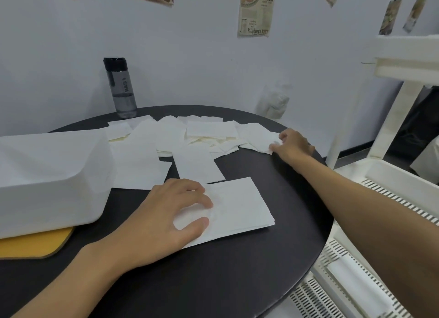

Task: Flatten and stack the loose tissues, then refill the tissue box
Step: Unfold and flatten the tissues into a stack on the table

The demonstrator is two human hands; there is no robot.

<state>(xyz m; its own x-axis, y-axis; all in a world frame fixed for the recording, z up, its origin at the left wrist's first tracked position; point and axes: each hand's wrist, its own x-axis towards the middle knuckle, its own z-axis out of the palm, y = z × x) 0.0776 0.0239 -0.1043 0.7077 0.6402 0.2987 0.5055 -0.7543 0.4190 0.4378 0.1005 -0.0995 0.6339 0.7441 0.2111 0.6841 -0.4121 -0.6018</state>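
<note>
A small stack of flat white tissues (240, 206) lies near the front of the round black table (213, 277). My left hand (164, 218) rests on its left part, fingertips pressing down. Several loose white tissues (190, 141) are spread across the far half of the table. My right hand (293, 146) reaches to the far right edge and pinches the corner of one tissue (257, 135) there. The white tissue box (50, 177) stands at the left on an orange mat (35, 245).
A grey water bottle (121, 87) with a black cap stands at the back of the table against the white wall. A white slatted rack (370, 258) stands close to the table's right side. Paper clippings hang on the wall.
</note>
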